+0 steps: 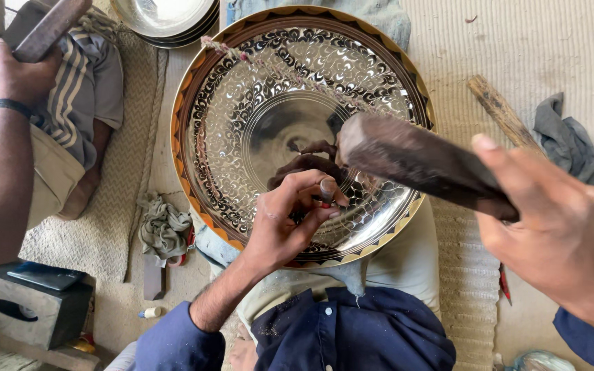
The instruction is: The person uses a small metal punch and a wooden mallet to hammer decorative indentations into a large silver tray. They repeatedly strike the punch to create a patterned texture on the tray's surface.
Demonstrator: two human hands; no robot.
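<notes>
Holding: my left hand [290, 220] pinches a small punch [326, 190] on the shiny plate [242, 103].
Right hand [551, 227]: I grip a wooden mallet [414, 161].

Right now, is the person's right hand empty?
No, the right hand grips a dark wooden mallet raised over the engraved metal tray, while the left hand pinches a small chisel against it.
</notes>
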